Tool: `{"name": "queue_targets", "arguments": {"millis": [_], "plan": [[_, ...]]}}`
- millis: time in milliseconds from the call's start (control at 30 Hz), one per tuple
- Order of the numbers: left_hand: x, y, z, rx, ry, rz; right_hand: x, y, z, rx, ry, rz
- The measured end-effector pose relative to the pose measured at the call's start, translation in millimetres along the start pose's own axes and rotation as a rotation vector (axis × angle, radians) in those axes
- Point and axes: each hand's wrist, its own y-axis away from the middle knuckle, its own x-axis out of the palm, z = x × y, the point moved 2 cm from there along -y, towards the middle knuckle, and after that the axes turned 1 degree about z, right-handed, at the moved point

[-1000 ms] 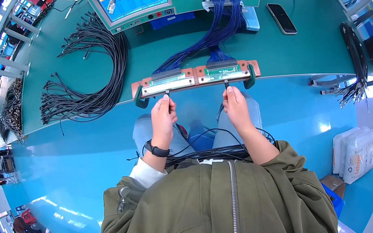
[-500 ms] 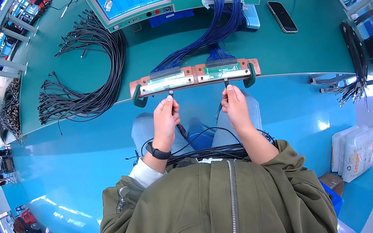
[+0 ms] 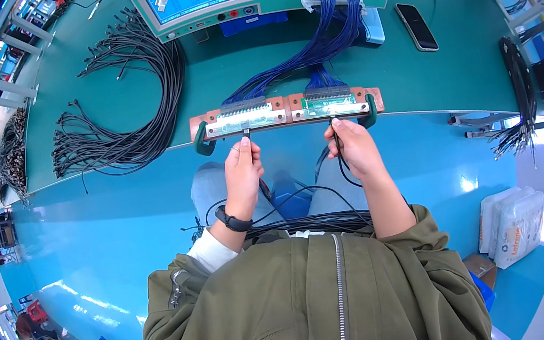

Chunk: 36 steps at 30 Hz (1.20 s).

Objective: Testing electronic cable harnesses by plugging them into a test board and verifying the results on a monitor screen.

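My left hand (image 3: 241, 169) pinches the plug end of a black cable (image 3: 247, 132); the plug meets the front edge of the left test board (image 3: 257, 120). My right hand (image 3: 356, 146) grips another black cable (image 3: 341, 159), its plug up against the front edge of the right test board (image 3: 323, 111). Whether either plug is fully seated is too small to tell. Both boards sit on a copper-coloured bar at the table's edge, with a dark green clamp (image 3: 202, 139) at the left end and another (image 3: 369, 110) at the right. Blue wires (image 3: 301, 60) run from them to a green tester (image 3: 282, 1).
On the green table (image 3: 227, 60) lies a curved bundle of black cables (image 3: 165, 87) at left. A phone (image 3: 416, 26) rests at right, near a cable bundle hanging over the edge (image 3: 520, 90). More cables (image 3: 308, 224) lie across my lap.
Both hands have moved the cable plugs up to the boards' front edges. My right hand has turned a little, and its cable now loops out below the fingers. The view has shifted slightly.
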Motion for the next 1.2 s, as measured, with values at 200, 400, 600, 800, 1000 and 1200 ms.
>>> {"name": "queue_targets", "arguments": {"millis": [200,400,600,800,1000,1200], "plan": [[4.9,-4.9,-4.7,0.003,-0.002,-0.027,-12.2,6.9,29.5,0.089,0.615,0.055],[-55.5,-4.7,-37.9,-0.027,-0.351,0.161,-111.2,61.0,50.8,-0.068,0.613,-0.113],[-281.4,43.7,-37.4,0.010,-0.613,-0.548,-309.8,158.8,-6.6,0.055,0.923,-0.677],[-321.8,67.1,-54.6,0.204,-1.482,-1.272,-284.3,177.2,15.5,0.490,0.798,-0.536],[-171.3,-22.6,-132.6,0.056,-0.179,-0.532,-222.2,150.7,84.7,0.052,1.065,-0.412],[-164.4,-56.4,-125.5,0.067,-0.235,-0.563,-163.4,147.5,86.4,-0.100,1.012,-0.026]]}}
